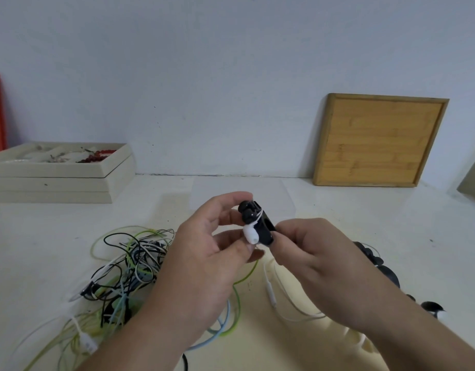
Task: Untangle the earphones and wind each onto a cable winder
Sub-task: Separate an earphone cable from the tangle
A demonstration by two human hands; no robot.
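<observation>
White earbud [251, 235] and black cable winder [263, 223] are pinched between the fingers [241, 199] of both hands; seat the bud firmly, then wind under light tension.

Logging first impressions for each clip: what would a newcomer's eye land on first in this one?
Mid-frame, the left hand and right hand together hold up a black cable winder with a white earbud against it. Left of the hands, a tangle of green, black, white and blue earphone cables sprawls over the white table. At the back right, a wooden board leans on the wall.
</observation>
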